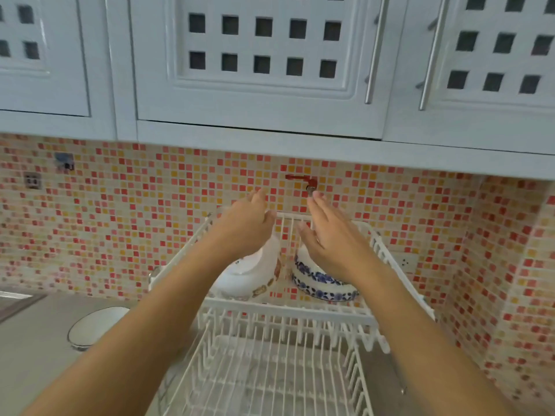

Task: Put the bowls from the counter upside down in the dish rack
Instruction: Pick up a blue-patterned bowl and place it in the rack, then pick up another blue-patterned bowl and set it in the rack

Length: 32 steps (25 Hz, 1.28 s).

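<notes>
Bowls [322,280] — upturned in rack [288,313].

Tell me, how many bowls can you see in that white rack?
2, both on the upper shelf of the dish rack: a white bowl on the left under the left hand, and a blue-patterned bowl on the right under the right hand. The arms could hide more.
</notes>
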{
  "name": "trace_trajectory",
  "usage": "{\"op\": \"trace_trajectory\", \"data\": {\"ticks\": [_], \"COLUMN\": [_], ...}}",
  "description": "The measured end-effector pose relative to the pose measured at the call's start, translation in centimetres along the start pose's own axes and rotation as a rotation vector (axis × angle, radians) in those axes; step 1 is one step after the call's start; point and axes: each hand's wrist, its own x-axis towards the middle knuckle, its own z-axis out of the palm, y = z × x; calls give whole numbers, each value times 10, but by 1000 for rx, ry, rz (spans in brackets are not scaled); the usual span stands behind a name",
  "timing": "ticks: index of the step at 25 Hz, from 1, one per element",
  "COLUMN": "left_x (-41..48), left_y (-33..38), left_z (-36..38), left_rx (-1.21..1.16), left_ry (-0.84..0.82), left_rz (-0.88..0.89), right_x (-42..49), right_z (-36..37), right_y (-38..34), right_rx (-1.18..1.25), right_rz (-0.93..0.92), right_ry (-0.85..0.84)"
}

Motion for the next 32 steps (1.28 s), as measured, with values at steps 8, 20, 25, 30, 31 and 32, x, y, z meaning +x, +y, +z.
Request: {"op": "trace_trajectory", "data": {"ticks": [8, 20, 25, 30, 31, 32], "left_x": [-27, -50, -58, -74, -77, -80], "left_y": [-164, -432, -525, -593, -602, -609], "left_z": [-64, -72, -14, 78, 95, 111], "left_rx": [73, 194, 140, 56, 15, -31], "left_ry": [61, -155, -358, -555, -580, -595], "left_rz": [-330, -514, -594, -699, -731, -758], "right_x": [55, 125, 118, 96, 95, 93], "right_z": [66, 241, 372, 460, 484, 505], "right_y": [-175, -354, -379, -391, -391, -393], "right_rx": [252, 415, 577, 816, 858, 876], "right_rz": [-106, 85, 527, 960, 1022, 1093], "right_ry": [-37, -264, -631, -561, -540, -484]}}
